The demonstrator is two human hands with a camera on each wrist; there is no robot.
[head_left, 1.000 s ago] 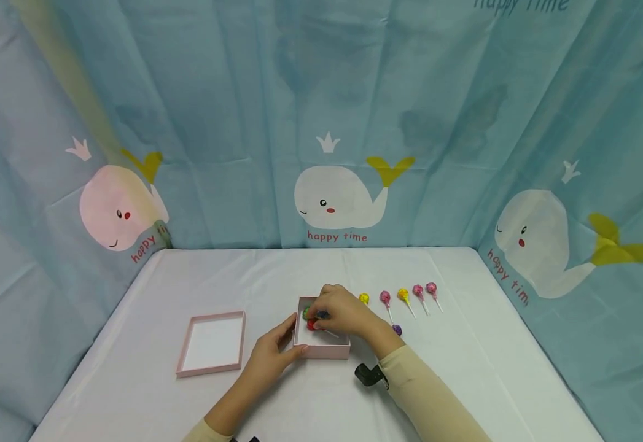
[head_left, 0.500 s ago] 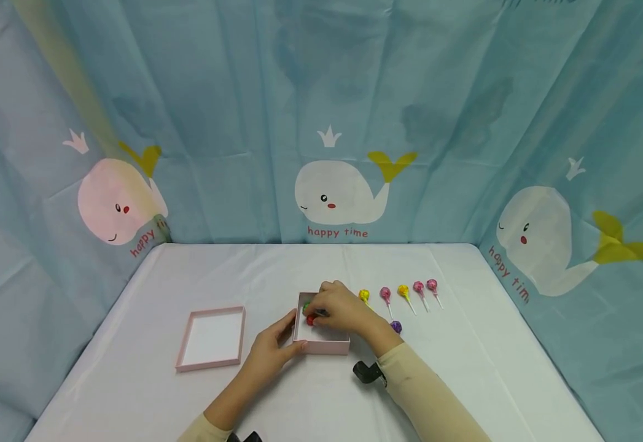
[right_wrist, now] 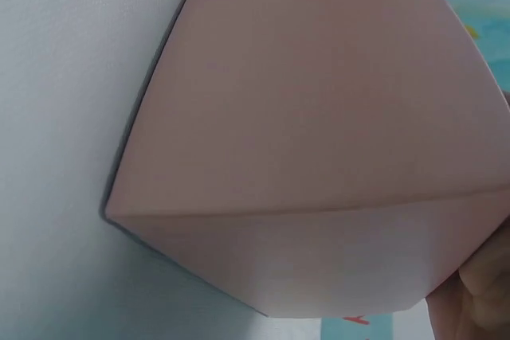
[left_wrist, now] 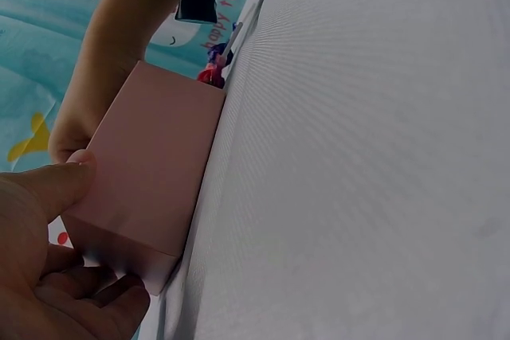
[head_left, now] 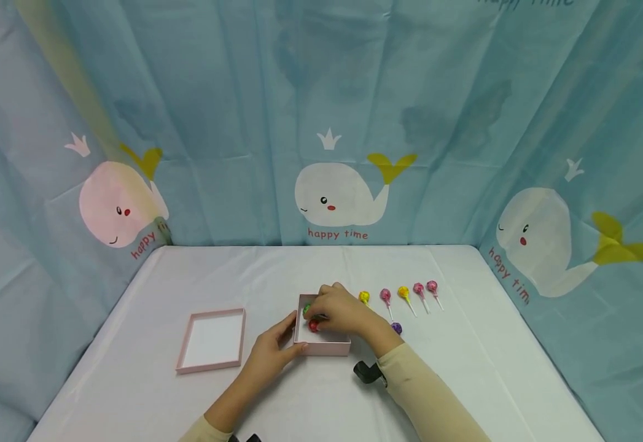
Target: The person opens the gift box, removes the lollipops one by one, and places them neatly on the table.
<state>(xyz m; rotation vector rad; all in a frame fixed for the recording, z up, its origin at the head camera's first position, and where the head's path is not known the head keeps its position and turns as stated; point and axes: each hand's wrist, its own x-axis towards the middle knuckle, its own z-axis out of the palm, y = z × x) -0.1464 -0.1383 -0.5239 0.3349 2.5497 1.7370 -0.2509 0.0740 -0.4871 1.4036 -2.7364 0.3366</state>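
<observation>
A pink open-topped box (head_left: 325,349) stands on the table. My left hand (head_left: 268,351) grips its near left corner, with the thumb on the front wall and fingers along the left side, as the left wrist view shows. My right hand (head_left: 343,310) reaches down into the box with curled fingers. At its fingertips is a red lollipop (head_left: 314,326), which it appears to pinch. A green lollipop (head_left: 307,309) lies beside it in the box. Something dark shows under the right palm, mostly hidden. In the right wrist view the box (right_wrist: 319,101) covers the work.
The shallow pink lid (head_left: 210,369) lies at the left. Right of the box is a row of lollipops, among them a yellow lollipop (head_left: 404,292) and a pink lollipop (head_left: 432,286). A purple lollipop (head_left: 397,328) lies nearer, beside the right wrist. A whale-print curtain (head_left: 233,123) surrounds the table.
The red lollipop has shifted slightly toward the front right inside the box, and its white stick is no longer visible. The right hand has barely moved; the left hand keeps its hold.
</observation>
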